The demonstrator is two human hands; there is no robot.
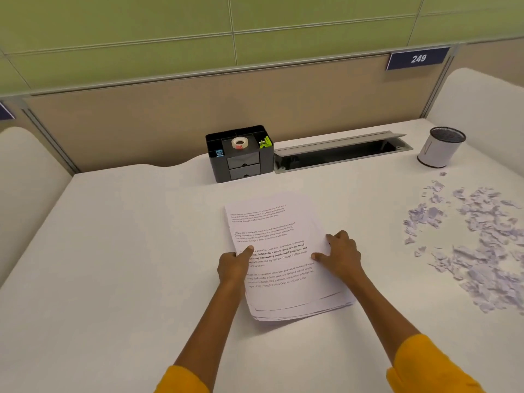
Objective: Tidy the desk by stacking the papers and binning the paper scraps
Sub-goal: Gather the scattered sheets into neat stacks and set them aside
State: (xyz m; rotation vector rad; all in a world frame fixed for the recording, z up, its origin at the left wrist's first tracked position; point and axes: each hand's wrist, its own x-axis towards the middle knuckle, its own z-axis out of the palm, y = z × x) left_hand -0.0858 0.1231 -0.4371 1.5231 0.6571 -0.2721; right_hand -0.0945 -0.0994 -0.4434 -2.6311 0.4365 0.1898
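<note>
Papers [283,256]: a stack of printed sheets at the middle of my white desk [127,251], turned slightly askew; lower edges fanned, not flush
My left hand [234,268]: curled at the stack's left edge, thumb pressing on the top sheet
My right hand [341,258]: fingers bent, gripping the right edge
Scraps [476,245]: torn white bits scattered at the right, well apart from the stack
Bin [441,147]: small mesh cup beyond the scraps
Beyond: black organiser [241,154] holding tape; beige partition [170,123], green wall
</note>
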